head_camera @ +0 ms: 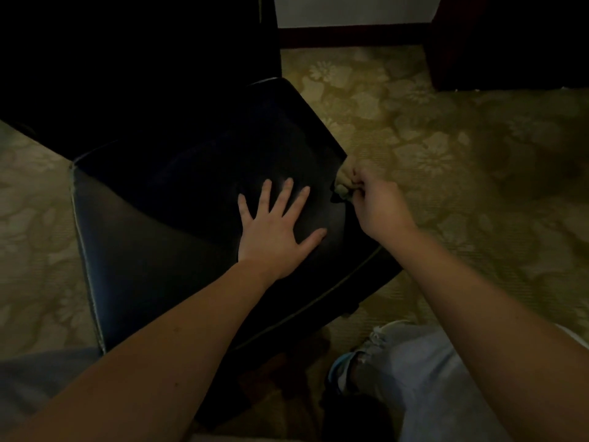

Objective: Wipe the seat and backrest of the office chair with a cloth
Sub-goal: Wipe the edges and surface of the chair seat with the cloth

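Note:
A dark leather office chair (153,218) fills the middle of the head view, its cushion tilted with light piping along the edges. My left hand (275,228) lies flat on the cushion with fingers spread. My right hand (377,205) grips a small bunched pale-green cloth (344,183) at the chair's right edge. The cloth is mostly hidden by my fingers. The far part of the chair is lost in shadow.
A yellow-green floral carpet (446,154) surrounds the chair. Dark wooden furniture (510,39) stands at the top right and a dark mass at the top left. My knee in light torn jeans (414,371) is at the bottom right.

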### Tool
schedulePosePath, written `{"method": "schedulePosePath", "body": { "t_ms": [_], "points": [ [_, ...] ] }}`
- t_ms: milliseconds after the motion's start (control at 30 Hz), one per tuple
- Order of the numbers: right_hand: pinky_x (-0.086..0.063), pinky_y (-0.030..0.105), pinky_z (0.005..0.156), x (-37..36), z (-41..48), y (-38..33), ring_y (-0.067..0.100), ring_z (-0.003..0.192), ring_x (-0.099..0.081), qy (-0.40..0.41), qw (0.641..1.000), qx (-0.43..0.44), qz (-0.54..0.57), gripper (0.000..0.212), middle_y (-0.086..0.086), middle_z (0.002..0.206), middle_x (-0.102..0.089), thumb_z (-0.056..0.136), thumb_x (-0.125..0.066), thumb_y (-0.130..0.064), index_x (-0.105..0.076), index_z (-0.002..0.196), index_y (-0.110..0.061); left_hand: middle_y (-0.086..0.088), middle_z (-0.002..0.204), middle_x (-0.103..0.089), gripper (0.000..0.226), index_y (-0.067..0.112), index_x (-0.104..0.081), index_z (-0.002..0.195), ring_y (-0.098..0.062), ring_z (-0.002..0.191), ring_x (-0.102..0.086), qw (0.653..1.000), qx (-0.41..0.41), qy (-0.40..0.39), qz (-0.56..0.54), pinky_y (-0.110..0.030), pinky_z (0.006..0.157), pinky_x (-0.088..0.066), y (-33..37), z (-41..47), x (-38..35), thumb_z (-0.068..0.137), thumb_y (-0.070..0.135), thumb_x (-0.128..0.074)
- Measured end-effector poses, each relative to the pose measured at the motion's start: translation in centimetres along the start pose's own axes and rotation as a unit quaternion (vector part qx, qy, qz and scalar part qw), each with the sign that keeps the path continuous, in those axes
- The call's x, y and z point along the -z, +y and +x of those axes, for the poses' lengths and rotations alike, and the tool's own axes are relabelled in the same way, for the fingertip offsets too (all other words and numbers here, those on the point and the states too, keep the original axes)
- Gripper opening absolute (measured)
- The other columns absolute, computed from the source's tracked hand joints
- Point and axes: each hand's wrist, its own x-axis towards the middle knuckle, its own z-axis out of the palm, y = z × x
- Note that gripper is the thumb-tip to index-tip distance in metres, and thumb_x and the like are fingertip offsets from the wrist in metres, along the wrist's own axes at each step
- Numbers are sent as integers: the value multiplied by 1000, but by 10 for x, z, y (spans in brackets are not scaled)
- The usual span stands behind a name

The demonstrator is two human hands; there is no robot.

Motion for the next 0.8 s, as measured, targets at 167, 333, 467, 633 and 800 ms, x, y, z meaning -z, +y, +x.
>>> {"method": "schedulePosePath", "body": {
  "t_ms": [167,333,467,633,800],
  "points": [
    [-53,39,75,8,-21,14,35,92,-65,16,999,-16,46,20,16,104,-68,96,-52,-11,-56,116,-9,8,171,5,81,42,2,160,-27,157,11,1000,4,2,-6,-67,121,4,2,1,0,91,81,-14],
    [-49,43,68,4,-36,14,39,85,-64,28,999,-15,-13,24,18,97,-66,97,-49,-10,-52,120,-8,8,171,4,79,43,2,160,-26,157,10,1000,2,6,-6,-66,121,5,1,2,-2,93,81,-16],
    [-50,40,66,1,-20,14,39,81,-65,17,999,31,-21,29,19,93,-68,96,-49,-9,-51,124,-8,8,171,4,80,42,1,160,-27,157,10,1000,7,4,-4,-66,121,5,3,2,0,93,81,-16],
    [-50,38,72,8,-13,16,37,90,-64,-1,999,12,31,26,19,103,-67,97,-49,-8,-54,123,-6,7,172,4,80,41,1,161,-27,157,10,1000,26,-1,-5,-67,121,4,9,6,3,93,80,-15],
    [-46,34,66,12,-45,28,35,90,-64,8,999,-12,45,21,15,105,-66,98,-49,-10,-53,119,-10,5,171,8,82,38,6,161,-30,157,11,999,23,-15,20,-68,120,1,11,7,5,91,80,-6]
  ]
}}
